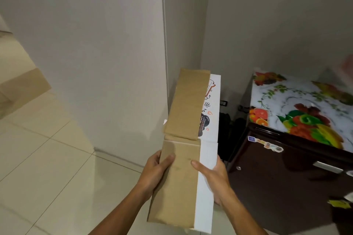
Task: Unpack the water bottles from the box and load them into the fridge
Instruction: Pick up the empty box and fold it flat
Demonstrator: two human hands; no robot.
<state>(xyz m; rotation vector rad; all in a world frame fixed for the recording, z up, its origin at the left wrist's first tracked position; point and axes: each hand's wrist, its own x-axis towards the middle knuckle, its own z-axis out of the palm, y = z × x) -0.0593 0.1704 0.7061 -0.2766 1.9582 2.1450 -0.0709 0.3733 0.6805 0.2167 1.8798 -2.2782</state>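
So I'm standing in a corner with white walls and pale floor tiles, and the one fridge is sitting off to my right, a small dark brown one with its door closed. Its top is wearing a fruit-print cover, and there's a strip of stickers on the door front that I'm not able to read.

I'm holding the one box up in front of me, flattened, brown cardboard inside facing me and the white printed outside peeking out along the right edge. The printing is doodles, a flower and a heart, plus a dark cloud shape with lettering too small and sideways to make out.

Both grips are grasping it: left hand wrapping the left edge with the thumb on the cardboard, right hand clamping the white edge.
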